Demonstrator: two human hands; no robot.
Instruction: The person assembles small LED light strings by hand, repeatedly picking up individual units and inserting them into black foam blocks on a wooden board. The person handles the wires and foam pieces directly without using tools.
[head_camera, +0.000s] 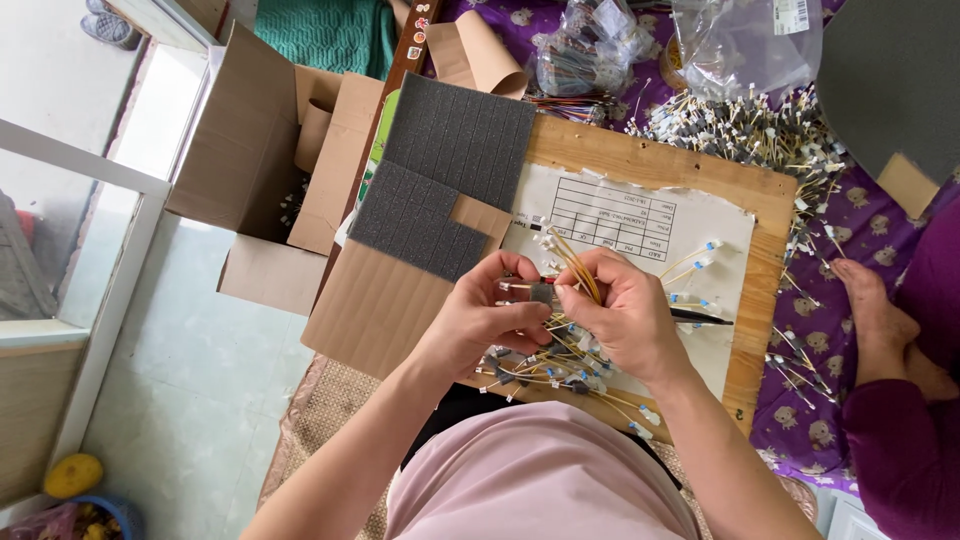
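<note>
Already both hands, left hand (480, 312) and right hand (622, 318), pinched 1 bundle of yellow wires (578, 268), while many loose wires (560, 372) lay unsorted on the wooden board (650, 160).

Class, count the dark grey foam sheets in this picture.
2: one dark grey foam sheet beside the wooden board's top-left corner, another overlapping below it. More may be hidden.

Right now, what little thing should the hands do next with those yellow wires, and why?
Probably lay the yellow wire bundle down on the wooden board. Both the left hand and the right hand pinch it above a loose pile of wires, and the strands look gathered together.
</note>
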